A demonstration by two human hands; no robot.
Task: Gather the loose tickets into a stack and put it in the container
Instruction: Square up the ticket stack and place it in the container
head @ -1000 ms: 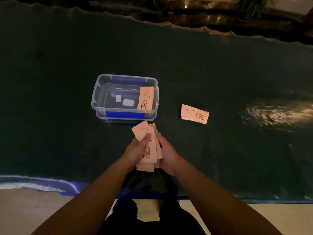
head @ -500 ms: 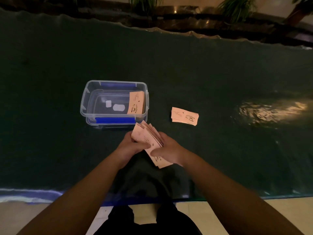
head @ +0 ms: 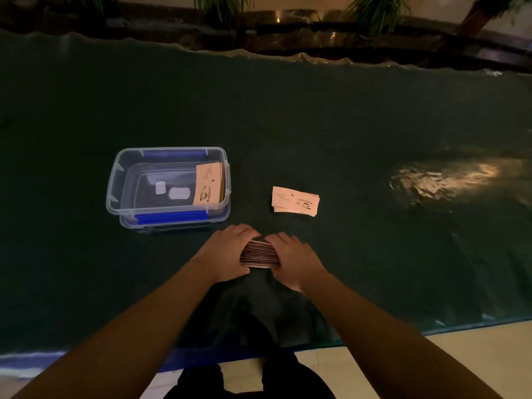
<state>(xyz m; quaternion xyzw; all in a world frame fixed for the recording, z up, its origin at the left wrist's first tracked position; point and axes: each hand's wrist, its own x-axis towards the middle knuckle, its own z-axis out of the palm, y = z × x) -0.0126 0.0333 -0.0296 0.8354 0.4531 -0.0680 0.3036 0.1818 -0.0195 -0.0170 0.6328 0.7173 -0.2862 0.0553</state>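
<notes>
A stack of pale pink tickets (head: pixel 260 254) stands on its edge on the dark green table cover, pressed between both hands. My left hand (head: pixel 226 253) holds its left side and my right hand (head: pixel 293 259) its right side. Just beyond, to the left, sits a clear plastic container (head: pixel 168 211) with blue clips; one bundle of tickets (head: pixel 207 183) leans against its right inner wall. A second small ticket stack (head: pixel 295 200) lies flat on the cover, right of the container.
The dark green cover (head: pixel 345 125) spans the whole table; its near edge runs just in front of my legs. A bright light reflection (head: pixel 443 180) shows at the right. Plants and a dark ledge (head: pixel 288 30) line the far side.
The fanned tickets held up in the air have been squared into a tight stack and lowered onto the table on edge, with both hands now clamping its sides.
</notes>
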